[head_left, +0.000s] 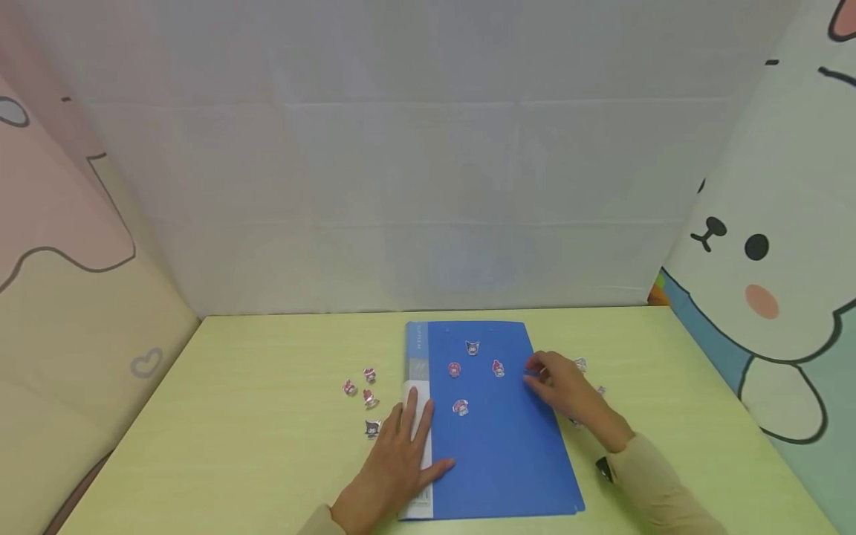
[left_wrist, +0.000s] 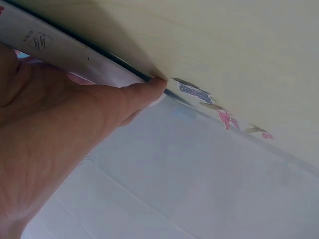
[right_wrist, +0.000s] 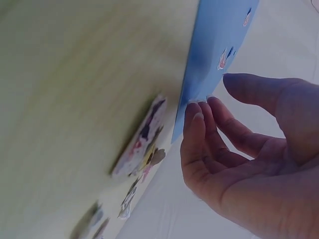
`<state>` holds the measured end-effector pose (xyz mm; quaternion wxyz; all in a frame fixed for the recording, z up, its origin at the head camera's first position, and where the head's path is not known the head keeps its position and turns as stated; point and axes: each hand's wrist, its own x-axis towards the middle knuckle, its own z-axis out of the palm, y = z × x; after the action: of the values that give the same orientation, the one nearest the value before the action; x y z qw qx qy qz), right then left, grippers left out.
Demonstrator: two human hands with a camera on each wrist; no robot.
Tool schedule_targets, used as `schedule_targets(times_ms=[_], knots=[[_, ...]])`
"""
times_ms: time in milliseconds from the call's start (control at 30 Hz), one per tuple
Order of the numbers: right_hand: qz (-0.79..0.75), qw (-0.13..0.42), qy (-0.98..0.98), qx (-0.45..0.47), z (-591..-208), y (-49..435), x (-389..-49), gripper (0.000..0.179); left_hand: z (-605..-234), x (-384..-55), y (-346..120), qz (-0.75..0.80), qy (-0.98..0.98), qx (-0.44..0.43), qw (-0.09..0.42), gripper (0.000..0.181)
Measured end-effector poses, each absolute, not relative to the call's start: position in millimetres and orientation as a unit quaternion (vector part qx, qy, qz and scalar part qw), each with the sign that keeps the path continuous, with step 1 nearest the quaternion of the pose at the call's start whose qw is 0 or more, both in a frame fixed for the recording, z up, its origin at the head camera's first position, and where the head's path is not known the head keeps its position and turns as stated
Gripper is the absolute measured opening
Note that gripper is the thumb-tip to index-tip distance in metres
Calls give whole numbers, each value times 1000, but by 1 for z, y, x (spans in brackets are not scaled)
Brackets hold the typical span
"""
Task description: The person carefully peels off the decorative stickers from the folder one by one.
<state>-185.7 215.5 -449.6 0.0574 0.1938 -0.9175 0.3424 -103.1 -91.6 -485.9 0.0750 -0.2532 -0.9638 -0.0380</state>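
A blue folder [head_left: 498, 461] with a pale spine strip lies on the table, several small cartoon stickers on its upper half. My left hand [head_left: 394, 461] rests flat with spread fingers over the spine strip, thumb reaching onto the blue cover. At the folder's right edge is my right hand [head_left: 562, 386], fingers bent and thumb apart from them; the right wrist view shows nothing between them. A dark-eared sticker [head_left: 472, 348] is topmost on the cover. Nearest the right hand is a red-and-white sticker [head_left: 498, 368].
Left of the folder, several loose stickers [head_left: 370, 399] lie on the pale yellow table [head_left: 234, 431]. More stickers [right_wrist: 142, 134] lie to its right, partly hidden by the right arm in the head view. A white cloth [head_left: 428, 186] hangs behind the table.
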Motion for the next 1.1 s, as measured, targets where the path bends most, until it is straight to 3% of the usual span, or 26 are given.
schedule_targets(times_ms=[300, 600, 833, 1100], knots=[[341, 40, -920, 189, -451, 204, -192, 15, -475, -101, -90, -33, -970, -237, 35, 89], [341, 35, -921, 183, -451, 195, -194, 17, -483, -104, -92, -39, -965, -253, 65, 89], [331, 27, -928, 169, -452, 188, -195, 18, -480, -104, -91, -23, -969, -244, 41, 89], [323, 30, -933, 158, -453, 181, -197, 19, -485, -105, -92, -39, -966, -252, 51, 89]])
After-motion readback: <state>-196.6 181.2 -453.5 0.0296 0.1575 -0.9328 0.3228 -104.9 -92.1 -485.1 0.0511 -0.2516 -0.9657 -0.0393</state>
